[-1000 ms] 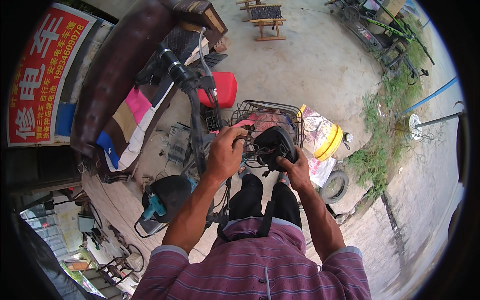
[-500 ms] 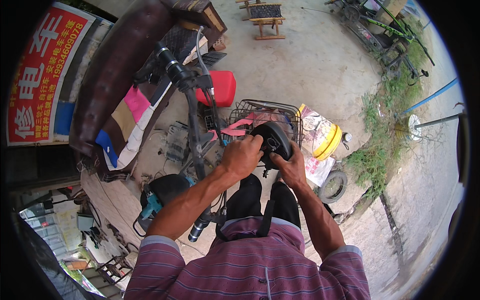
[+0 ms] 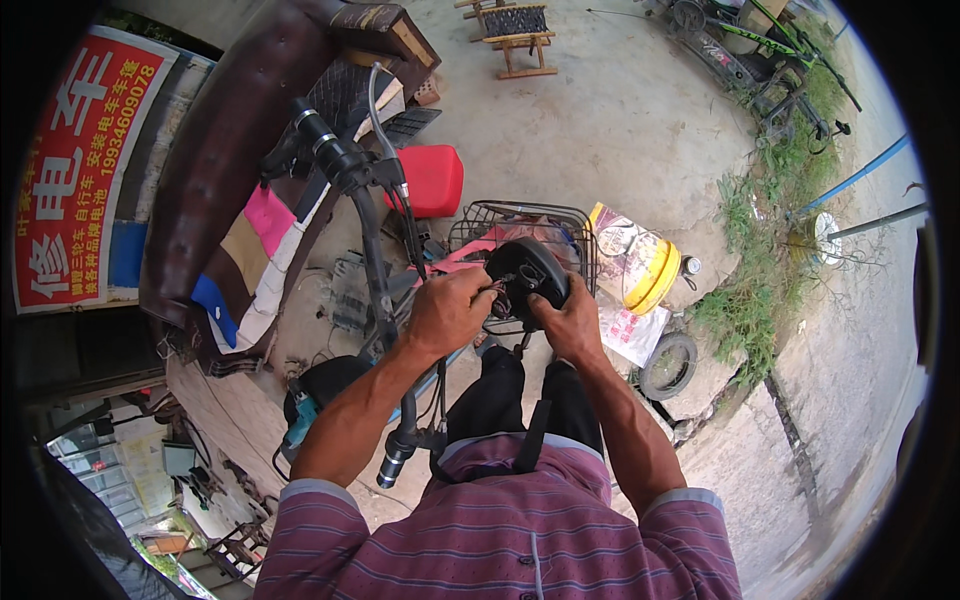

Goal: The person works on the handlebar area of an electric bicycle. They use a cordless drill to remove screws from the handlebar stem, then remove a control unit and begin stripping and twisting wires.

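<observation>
While your left hand (image 3: 450, 312) is up in front of you, the big brown sofa (image 3: 240, 110) is ahead of it and well off to its left. Next in size, the black handlebar (image 3: 373, 250) runs just left of that hand. The wire basket (image 3: 525, 204) is ahead of both your left hand and your right hand (image 3: 568, 318). Ahead of your left hand is a red box (image 3: 430, 182), and a yellow tub (image 3: 655, 278) is off to the right of your right hand.

The black round part (image 3: 545, 265) sits up between your hands, nearer the right one. That hand is wrapped on its right edge, with the thumb on the side facing you. Its long way seems to slant, from far left down to your right hand. From your left hand, it lies right and a bit ahead. Small thin wires (image 3: 497, 288) hang by your left fingertips. Those tips are close together, but you can't tell from here if they hold a wire.
</observation>
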Available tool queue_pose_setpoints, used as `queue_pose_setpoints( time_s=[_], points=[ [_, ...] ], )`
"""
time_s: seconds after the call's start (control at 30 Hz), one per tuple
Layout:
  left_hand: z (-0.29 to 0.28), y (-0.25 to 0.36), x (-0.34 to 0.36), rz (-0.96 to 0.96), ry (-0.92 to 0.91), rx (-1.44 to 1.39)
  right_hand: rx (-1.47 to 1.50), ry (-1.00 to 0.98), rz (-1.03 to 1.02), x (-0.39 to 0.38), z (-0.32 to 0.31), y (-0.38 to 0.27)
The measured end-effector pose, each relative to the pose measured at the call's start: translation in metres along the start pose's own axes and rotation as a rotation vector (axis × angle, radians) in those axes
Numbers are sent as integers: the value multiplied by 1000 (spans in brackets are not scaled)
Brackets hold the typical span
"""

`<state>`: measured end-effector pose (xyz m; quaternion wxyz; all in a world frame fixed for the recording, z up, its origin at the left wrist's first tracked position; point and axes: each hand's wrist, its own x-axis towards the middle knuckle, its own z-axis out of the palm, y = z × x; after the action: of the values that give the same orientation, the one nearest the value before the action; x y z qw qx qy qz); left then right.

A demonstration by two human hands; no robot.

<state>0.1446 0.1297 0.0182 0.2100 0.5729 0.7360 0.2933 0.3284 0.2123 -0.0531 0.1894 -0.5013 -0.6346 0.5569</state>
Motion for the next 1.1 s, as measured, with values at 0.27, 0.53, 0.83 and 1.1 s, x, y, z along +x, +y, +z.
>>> queue_pose_setpoints(
  time_s=[0.27, 0.53, 0.83, 1.1],
  points=[
    [-12, -7, 0, -227, -152, -169, 346, -227, 151, 1, -32, -20],
    [-22, -4, -8, -206, -148, -327, 344, -195, 96, -1, -33, -20],
    [-20, -2, -41, 45, -138, -285, 406, -252, 42, -13, -19, -15],
    [-31, 14, -35, -194, -438, -275, 326, -164, -160, -16, -1, -10]
  ],
)
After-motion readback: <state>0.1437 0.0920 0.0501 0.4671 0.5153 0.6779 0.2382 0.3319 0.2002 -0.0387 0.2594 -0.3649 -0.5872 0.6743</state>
